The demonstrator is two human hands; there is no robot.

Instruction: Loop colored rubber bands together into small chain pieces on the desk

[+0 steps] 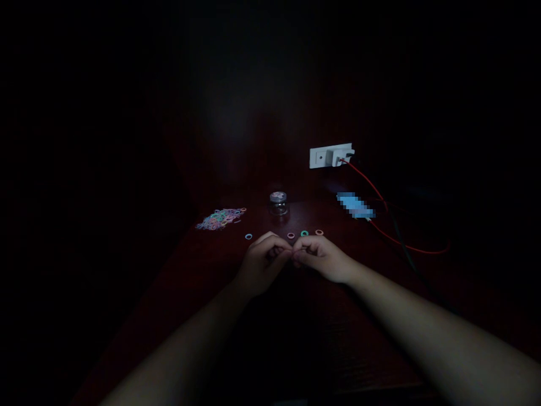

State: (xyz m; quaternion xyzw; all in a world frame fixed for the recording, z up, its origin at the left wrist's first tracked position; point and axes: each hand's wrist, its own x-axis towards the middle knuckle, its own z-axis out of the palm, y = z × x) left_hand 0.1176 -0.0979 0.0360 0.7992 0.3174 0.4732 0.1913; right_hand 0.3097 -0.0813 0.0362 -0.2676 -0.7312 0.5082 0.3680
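Note:
My left hand (267, 260) and my right hand (319, 256) meet at the fingertips above the dark red table. Both are closed in a pinch, and whatever they hold is too small to make out. Just beyond them lie small rings: a blue ring (248, 237) by my left hand, then a pink ring (291, 235), a green ring (304, 233) and an orange-pink ring (319, 232) behind my right hand. A pile of colourful small bands (220, 219) is at the back left. Behind the hands stands a clear lidded jar (278, 204).
On the back wall is a white socket plate (320, 158) with a white charger (336, 157) plugged in. A red cable (368, 181) runs from it and loops over the right side, near a blurred blue device (355, 205). A dark cable (401, 242) crosses there too.

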